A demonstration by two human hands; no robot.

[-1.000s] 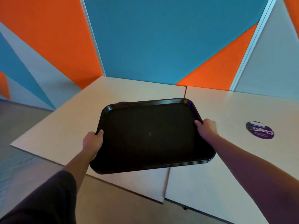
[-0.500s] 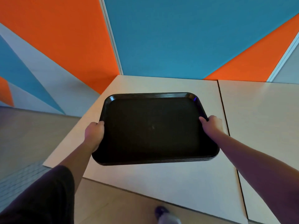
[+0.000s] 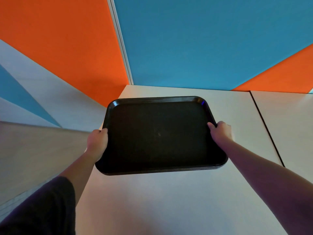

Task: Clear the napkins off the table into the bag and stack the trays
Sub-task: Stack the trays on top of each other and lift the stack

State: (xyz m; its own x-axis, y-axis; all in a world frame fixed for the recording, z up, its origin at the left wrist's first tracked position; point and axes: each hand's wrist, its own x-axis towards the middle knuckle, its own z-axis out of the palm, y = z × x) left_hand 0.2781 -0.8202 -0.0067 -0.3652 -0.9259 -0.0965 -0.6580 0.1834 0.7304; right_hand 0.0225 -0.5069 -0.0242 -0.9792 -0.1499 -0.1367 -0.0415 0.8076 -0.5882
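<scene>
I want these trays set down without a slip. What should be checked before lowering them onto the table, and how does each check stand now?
1. Left hand grips the left rim of the trays: ok.
2. Right hand grips the right rim: ok.
3. Stack aligned: ok, the edges at the near right corner lie nested and even.
4. Top tray free of napkins: ok, nothing lies in it.
5. Table beneath clear of objects: ok for the part in view; under the trays cannot tell.
6. Stack fully over the table: not ok, its left side and the left hand hang past the table's left edge.
</scene>
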